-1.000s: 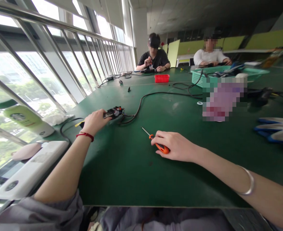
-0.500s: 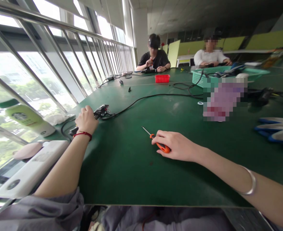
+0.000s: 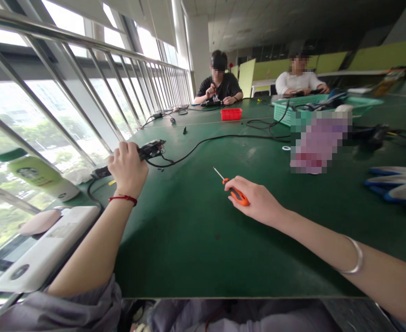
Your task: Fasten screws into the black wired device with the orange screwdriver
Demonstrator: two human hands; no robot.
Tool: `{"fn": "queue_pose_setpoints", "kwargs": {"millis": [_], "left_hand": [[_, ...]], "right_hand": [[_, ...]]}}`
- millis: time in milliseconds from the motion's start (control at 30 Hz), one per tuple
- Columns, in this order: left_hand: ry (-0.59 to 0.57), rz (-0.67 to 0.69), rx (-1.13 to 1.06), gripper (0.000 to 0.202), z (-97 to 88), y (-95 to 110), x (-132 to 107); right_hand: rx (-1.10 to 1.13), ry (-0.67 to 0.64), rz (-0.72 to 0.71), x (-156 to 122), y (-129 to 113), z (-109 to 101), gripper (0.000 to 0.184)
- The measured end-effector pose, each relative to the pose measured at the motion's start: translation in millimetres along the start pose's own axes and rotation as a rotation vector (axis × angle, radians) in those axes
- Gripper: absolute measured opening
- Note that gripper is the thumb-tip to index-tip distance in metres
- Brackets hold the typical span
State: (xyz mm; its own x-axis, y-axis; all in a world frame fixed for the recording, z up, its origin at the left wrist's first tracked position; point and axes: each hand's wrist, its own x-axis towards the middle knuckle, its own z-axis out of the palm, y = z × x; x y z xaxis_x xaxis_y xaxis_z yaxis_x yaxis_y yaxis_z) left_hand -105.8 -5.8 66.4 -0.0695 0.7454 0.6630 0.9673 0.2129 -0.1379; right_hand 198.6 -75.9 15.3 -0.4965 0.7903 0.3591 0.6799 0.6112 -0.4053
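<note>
My left hand (image 3: 128,168) is closed around a long black corded device (image 3: 151,148). Small parts and thin wires show at the device's far end, and its kind is not clear; my fingers hide its middle. Out to the right, my right hand (image 3: 256,196) grips the handle of an orange and black screwdriver (image 3: 240,197). Its thin metal shaft points up and to the left, over the green table (image 3: 203,258). A black cable (image 3: 196,146) runs from near the device's right end across the table. Tiny dark pieces (image 3: 160,170) lie just below that end.
At left stand a green-capped bottle (image 3: 40,175) and a white flat case (image 3: 47,253) beside the metal railing (image 3: 113,60). A red basket (image 3: 231,114), a teal basket (image 3: 282,113) and gloves (image 3: 396,184) lie farther off. Two people (image 3: 220,85) sit across the table.
My left hand has lifted and shifted slightly right with the black device, which now shows more of its length. My right hand has moved a little up and right with the screwdriver.
</note>
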Motion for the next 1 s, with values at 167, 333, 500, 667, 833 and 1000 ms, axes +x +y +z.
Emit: {"fn": "queue_pose_setpoints", "kwargs": {"millis": [167, 333, 500, 667, 833, 1000], "left_hand": [[0.001, 0.338, -0.221, 0.027, -2.5, 36.6, -14.4], [-0.058, 0.677, -0.47, 0.029, -0.9, 88.6, -38.3], [-0.19, 0.646, -0.539, 0.037, 12.8, 120.2, -49.7], [-0.232, 0.392, -0.425, 0.041, 33.8, 79.1, -26.7], [-0.417, 0.228, -0.232, 0.057, 54.9, -1.8, -0.3], [-0.564, 0.365, -0.175, 0.063, 66.6, -30.7, 9.6]], "right_hand": [[0.054, 0.318, 0.101, 2.2, 10.1, -0.4, 0.016], [0.055, 0.449, 0.121, 4.2, 14.4, -3.8, 0.027], [-0.004, 0.358, 0.13, 6.1, 19.4, 2.1, 0.027], [0.008, 0.198, 0.206, 6.4, 19.6, 5.4, 0.027], [-0.031, 0.136, 0.187, 5.3, 18.3, 3.0, 0.032], [-0.045, 0.142, 0.149, 4.6, 20.7, 4.0, 0.035]]}}
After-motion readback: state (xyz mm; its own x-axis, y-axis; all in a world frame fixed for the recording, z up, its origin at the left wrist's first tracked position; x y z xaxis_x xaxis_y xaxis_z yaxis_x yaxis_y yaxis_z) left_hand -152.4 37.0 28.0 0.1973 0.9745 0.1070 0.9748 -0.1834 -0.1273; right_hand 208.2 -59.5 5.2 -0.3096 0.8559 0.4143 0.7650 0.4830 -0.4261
